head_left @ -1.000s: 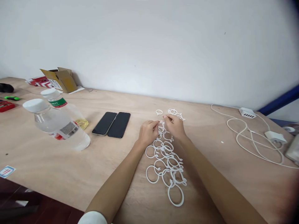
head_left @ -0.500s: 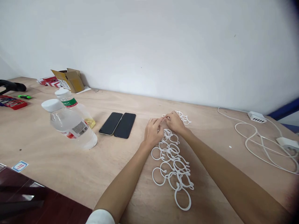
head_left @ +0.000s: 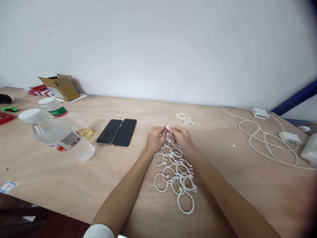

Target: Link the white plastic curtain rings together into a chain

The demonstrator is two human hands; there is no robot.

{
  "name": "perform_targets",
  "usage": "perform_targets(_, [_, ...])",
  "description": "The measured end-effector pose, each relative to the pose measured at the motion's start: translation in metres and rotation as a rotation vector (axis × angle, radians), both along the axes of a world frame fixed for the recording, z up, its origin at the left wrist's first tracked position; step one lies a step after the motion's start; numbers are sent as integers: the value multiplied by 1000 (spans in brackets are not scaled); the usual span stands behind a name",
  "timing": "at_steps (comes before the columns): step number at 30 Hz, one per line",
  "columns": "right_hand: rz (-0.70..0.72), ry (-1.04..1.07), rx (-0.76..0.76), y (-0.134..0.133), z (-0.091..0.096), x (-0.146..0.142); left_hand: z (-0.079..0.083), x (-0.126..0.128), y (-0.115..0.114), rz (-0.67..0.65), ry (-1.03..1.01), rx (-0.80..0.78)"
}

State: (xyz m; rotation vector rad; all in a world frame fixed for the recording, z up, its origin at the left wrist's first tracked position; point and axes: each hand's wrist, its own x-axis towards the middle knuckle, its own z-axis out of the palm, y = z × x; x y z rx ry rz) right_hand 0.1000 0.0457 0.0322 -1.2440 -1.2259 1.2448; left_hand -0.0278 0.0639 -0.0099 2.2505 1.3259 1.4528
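My left hand (head_left: 155, 138) and my right hand (head_left: 182, 138) meet at the fingertips, both closed in a pinch. A small white piece, apparently part of a plastic curtain ring (head_left: 167, 127), shows between them. Toward me from the fingers spreads a mass of white curtain rings (head_left: 185, 202), overlapping and seemingly linked together, lying on the wooden table between my forearms. Each ring has a small eye or clip. The fingers partly hide the rings at the far end. Beyond my right hand lies a small group of loose curtain rings (head_left: 186, 121).
Two dark phones (head_left: 125, 132) lie side by side left of my hands. Farther left stand two plastic bottles (head_left: 74, 145), with an open cardboard box (head_left: 65, 88) behind. A white cable (head_left: 250, 135) coils toward a charger (head_left: 260, 113) at the right. A white wall rises behind the table (head_left: 119, 185).
My hands have come back toward me, away from the small group of rings, which now shows fully. A white piece is now visible between my fingertips. The view has shifted slightly right.
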Motion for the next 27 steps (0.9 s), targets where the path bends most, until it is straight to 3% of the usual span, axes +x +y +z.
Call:
perform_targets(7, [76, -11, 69, -3, -1, 0, 3, -1, -1, -38, 43, 63])
perform_targets(18, [47, -72, 174, -8, -10, -4, 4, 0, -4, -55, -37, -14])
perform_targets(27, [91, -98, 188, -12, -3, 0, 4, -1, -5, -62, -102, -136])
